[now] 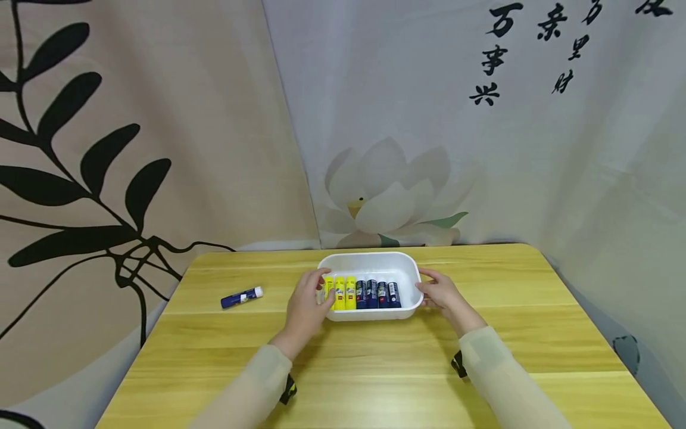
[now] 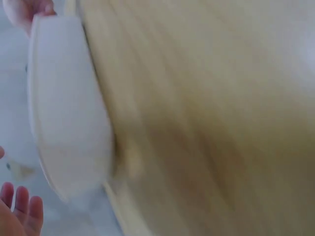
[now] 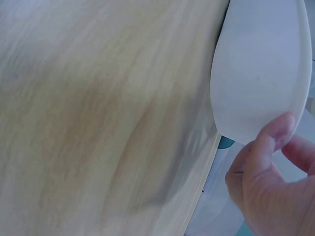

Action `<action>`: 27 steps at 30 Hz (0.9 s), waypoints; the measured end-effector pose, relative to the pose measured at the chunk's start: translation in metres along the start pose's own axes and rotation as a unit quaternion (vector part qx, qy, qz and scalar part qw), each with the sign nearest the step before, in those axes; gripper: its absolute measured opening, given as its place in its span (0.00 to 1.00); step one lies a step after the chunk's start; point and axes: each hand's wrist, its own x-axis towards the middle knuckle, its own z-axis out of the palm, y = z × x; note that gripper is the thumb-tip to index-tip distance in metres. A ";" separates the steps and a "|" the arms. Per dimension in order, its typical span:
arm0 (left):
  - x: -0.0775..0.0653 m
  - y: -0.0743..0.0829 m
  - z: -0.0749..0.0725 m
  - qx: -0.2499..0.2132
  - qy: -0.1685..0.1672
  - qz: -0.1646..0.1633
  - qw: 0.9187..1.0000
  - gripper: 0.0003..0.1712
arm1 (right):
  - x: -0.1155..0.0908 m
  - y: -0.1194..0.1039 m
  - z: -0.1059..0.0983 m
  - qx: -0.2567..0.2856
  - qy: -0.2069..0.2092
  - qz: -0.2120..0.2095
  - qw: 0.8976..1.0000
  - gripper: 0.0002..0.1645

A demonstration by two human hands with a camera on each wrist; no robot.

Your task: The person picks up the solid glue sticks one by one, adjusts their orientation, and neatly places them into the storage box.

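Observation:
A white plastic tray (image 1: 375, 317) sits towards the far side of the wooden table. Inside it, a row of 3 yellow glue sticks (image 1: 340, 293) lies beside several dark blue glue sticks (image 1: 372, 294). At the tray's left end is my left hand (image 1: 306, 304), its fingers spread loosely. In the left wrist view, those fingers (image 2: 20, 209) stand apart from the tray wall (image 2: 71, 113). My right hand (image 1: 445, 298) pinches the rim at the right end, thumb and fingers on either side of it, as the right wrist view also shows.
One dark blue glue stick (image 1: 241, 297) with a white cap lies on the table (image 1: 364, 369), left of the tray. Behind the table's far edge hangs a printed curtain (image 1: 396, 119).

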 end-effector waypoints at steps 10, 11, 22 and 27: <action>-0.024 -0.088 -0.048 0.099 0.000 0.009 0.995 0.31 | -0.001 -0.001 0.001 -0.004 0.000 -0.002 1.000 0.31; -0.024 -0.096 -0.051 0.110 -0.003 0.011 0.994 0.31 | -0.001 0.000 0.001 -0.004 0.000 -0.002 1.000 0.31; -0.013 -0.140 -0.070 0.234 -0.085 -0.014 0.968 0.36 | -0.001 0.002 -0.001 -0.005 0.002 0.003 1.000 0.31; -0.010 -0.144 -0.077 0.266 -0.148 -0.083 0.949 0.33 | 0.000 0.002 0.001 -0.004 0.003 0.004 1.000 0.30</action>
